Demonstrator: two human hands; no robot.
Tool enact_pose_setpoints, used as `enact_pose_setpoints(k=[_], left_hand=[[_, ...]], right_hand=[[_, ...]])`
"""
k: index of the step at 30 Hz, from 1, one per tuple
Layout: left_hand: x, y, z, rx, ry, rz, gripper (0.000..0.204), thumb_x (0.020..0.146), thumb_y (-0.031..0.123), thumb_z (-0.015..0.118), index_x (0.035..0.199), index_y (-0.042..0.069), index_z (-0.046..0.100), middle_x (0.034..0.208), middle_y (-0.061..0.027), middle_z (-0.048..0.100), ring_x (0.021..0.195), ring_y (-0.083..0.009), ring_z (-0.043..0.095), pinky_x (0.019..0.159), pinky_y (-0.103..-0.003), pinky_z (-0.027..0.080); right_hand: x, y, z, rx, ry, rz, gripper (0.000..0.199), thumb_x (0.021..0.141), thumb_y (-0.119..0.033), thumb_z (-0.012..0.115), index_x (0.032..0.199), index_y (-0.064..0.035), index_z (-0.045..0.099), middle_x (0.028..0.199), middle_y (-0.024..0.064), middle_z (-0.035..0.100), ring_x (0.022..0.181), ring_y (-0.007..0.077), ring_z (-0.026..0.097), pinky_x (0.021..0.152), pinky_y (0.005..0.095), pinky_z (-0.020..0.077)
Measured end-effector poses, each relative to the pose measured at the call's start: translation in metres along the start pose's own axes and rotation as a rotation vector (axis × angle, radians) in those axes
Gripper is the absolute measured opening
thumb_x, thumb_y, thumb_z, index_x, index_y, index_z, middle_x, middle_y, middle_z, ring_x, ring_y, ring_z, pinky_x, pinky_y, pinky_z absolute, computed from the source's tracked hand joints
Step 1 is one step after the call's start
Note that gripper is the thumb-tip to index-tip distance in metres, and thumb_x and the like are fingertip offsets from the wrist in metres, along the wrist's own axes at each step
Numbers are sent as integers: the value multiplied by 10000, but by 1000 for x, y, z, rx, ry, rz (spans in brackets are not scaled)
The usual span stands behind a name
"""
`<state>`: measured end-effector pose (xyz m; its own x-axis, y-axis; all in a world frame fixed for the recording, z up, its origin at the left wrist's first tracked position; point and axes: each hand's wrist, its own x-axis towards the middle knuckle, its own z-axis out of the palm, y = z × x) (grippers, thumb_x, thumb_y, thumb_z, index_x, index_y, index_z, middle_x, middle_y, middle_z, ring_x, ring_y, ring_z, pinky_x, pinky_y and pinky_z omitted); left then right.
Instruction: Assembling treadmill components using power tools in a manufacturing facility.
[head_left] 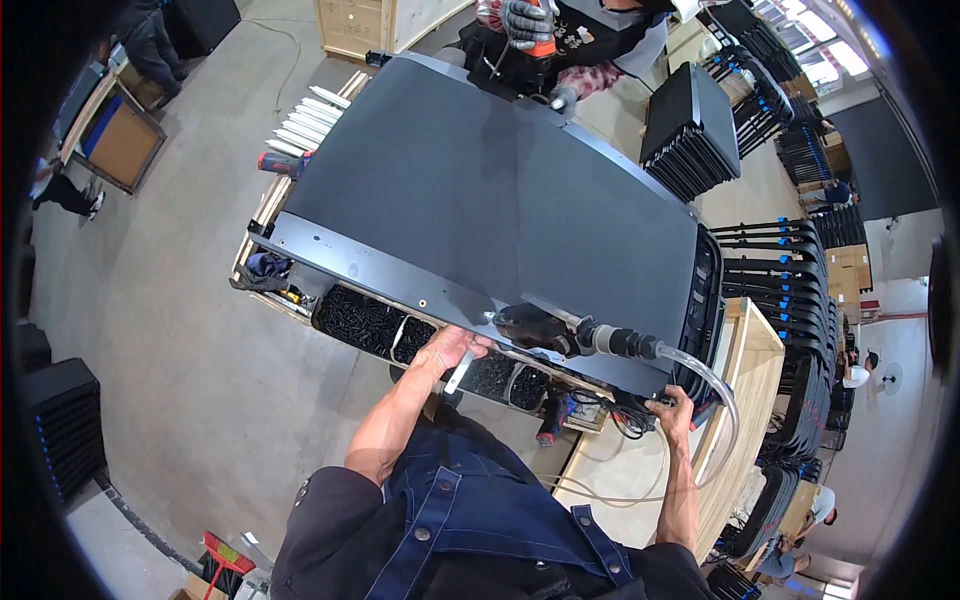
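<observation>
A treadmill deck [420, 170] with a black belt lies across the workbench in front of me. My left hand [452, 350] is closed at its near side rail [370, 268], fingertips partly under the edge. A flat silver metal tool [460, 372], perhaps a wrench, sticks out from those fingers. On the rail to the right of that hand rests a black air tool [535, 328], joined to a clear hose [715, 375]. My right hand [675, 408] is closed at the deck's near right corner, beside black cables [628, 415]; what its fingers grip is hidden.
Below the rail, bins of black screws [350, 322] and a cordless driver [553, 418] sit on the bench. Opposite, a gloved co-worker holds an orange-black power tool [540, 45]. White tubes [308, 122] lie left; a wooden crate [745, 350] and stacked black frames [800, 300] stand right.
</observation>
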<state>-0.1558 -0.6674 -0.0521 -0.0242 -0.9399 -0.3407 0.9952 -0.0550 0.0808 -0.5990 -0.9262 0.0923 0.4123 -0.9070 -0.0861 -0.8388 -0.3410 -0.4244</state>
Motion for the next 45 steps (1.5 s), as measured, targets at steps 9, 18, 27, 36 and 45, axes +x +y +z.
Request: enact_pose_setpoints(k=[9, 18, 27, 36, 45], left_hand=[[3, -1, -5, -40, -43, 2, 247, 852, 263, 785, 955, 119, 614, 836, -4, 586, 651, -78, 448, 494, -190, 343], [3, -6, -6, -91, 5, 10, 250, 870, 270, 769, 959, 105, 604, 873, -31, 608, 642, -96, 430, 493, -199, 318], [3, 3, -15, -50, -26, 23, 178, 896, 195, 708, 978, 63, 621, 861, -66, 607, 645, -91, 444, 483, -184, 341], [5, -10, -2, 63, -92, 43, 250, 904, 345, 711, 893, 105, 641, 787, -29, 631, 641, -90, 492, 508, -211, 333], [0, -1, -20, 151, -61, 119, 219, 885, 334, 719, 864, 134, 630, 711, 36, 525, 610, -80, 445, 516, -215, 334]], right_hand=[[12, -24, -19, -134, -140, -103, 398, 579, -79, 886, 928, 32, 730, 839, 125, 709, 756, 221, 675, 717, 337, 515], [5, -35, -17, -121, -103, -152, 363, 601, -74, 879, 904, 33, 709, 832, 133, 694, 759, 262, 669, 733, 351, 511], [24, -26, -12, -132, -162, -143, 369, 598, -105, 886, 844, 36, 651, 727, 122, 650, 669, 223, 626, 655, 344, 494], [41, 6, -29, -198, -333, -125, 375, 547, -63, 873, 700, 34, 545, 617, 100, 544, 557, 211, 511, 526, 356, 419], [-11, -124, -22, -566, -154, -209, 727, 762, -188, 841, 1367, 5, 487, 1384, 220, 516, 1205, 426, 537, 1049, 454, 439]])
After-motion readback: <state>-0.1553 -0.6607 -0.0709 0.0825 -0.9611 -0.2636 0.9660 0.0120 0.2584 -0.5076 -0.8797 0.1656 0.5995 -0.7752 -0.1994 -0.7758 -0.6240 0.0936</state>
